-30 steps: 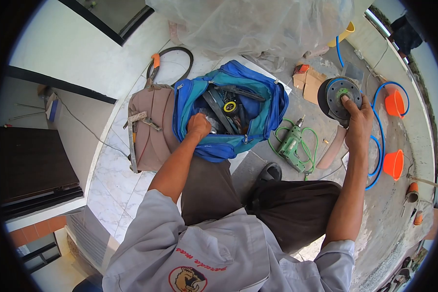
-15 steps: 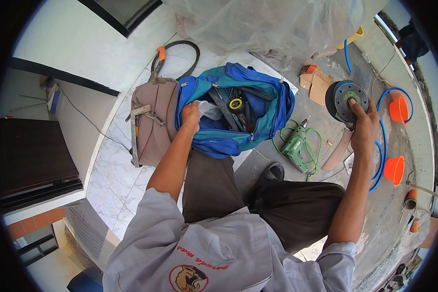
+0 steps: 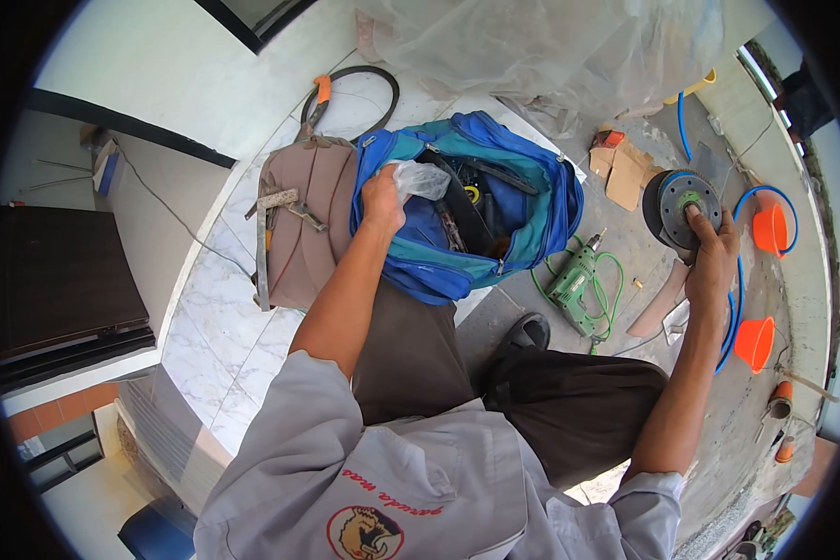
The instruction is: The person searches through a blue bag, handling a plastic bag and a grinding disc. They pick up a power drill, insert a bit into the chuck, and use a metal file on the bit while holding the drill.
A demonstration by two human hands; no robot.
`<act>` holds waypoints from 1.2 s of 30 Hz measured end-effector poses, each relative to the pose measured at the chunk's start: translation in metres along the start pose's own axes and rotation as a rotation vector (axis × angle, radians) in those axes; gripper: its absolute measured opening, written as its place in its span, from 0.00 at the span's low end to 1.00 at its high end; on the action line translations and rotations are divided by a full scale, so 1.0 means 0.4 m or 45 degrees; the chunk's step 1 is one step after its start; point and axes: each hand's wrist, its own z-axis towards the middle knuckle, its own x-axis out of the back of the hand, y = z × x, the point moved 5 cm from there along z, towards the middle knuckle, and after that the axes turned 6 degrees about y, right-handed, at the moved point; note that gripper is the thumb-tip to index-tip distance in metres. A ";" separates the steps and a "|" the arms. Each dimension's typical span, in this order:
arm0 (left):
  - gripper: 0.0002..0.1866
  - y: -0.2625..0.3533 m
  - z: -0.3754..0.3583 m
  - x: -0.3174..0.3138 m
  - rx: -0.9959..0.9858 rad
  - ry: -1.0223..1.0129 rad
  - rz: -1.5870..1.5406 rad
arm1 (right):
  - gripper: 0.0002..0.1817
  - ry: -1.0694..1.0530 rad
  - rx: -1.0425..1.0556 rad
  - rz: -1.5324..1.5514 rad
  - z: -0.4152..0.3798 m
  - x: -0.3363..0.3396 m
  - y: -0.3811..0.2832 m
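At the near-left side of an unzipped blue-and-teal bag [image 3: 429,283], my left hand [image 3: 383,201] is closed on a clear plastic bag [image 3: 424,179], bunched over the opening. Out to the right, my right hand [image 3: 713,250] grips a stack of round grinder discs [image 3: 689,198], thumb on the green centre. The top disc is grey with holes around it; a darker one shows behind. Inside the blue bag lie dark long tools [image 3: 467,207] and a round yellow item [image 3: 473,194], partly covered. Its deeper contents are in shadow.
A green power drill [image 3: 574,285] with its coiled cord lies on the floor right of the bag. A brown backpack [image 3: 308,219] leans at the left. Cardboard [image 3: 625,173], a blue hose [image 3: 739,308] and orange buckets [image 3: 754,343] are farther right. Plastic sheeting [image 3: 569,56] hangs at the back.
My left hand has raised the clear plastic bag a little out of the blue bag's opening. The dark tools inside have shifted, covering more of the yellow item. The discs stay in my right hand, slightly turned.
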 end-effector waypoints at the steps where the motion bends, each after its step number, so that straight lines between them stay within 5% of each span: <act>1: 0.09 -0.006 0.003 -0.009 0.011 -0.004 -0.003 | 0.45 -0.008 0.003 -0.001 0.000 -0.001 0.000; 11: 0.10 -0.068 0.051 -0.073 0.057 -0.049 -0.031 | 0.33 -0.003 -0.004 -0.006 -0.006 -0.010 0.000; 25: 0.13 -0.140 0.123 -0.144 0.108 -0.198 -0.063 | 0.29 -0.013 0.006 -0.047 -0.002 -0.038 0.006; 31: 0.13 -0.189 0.097 -0.207 0.374 -0.165 -0.391 | 0.28 -0.008 -0.015 -0.013 0.006 -0.037 0.015; 36: 0.15 -0.172 0.092 -0.271 0.327 -0.254 0.076 | 0.28 0.023 -0.009 -0.026 0.003 -0.017 0.018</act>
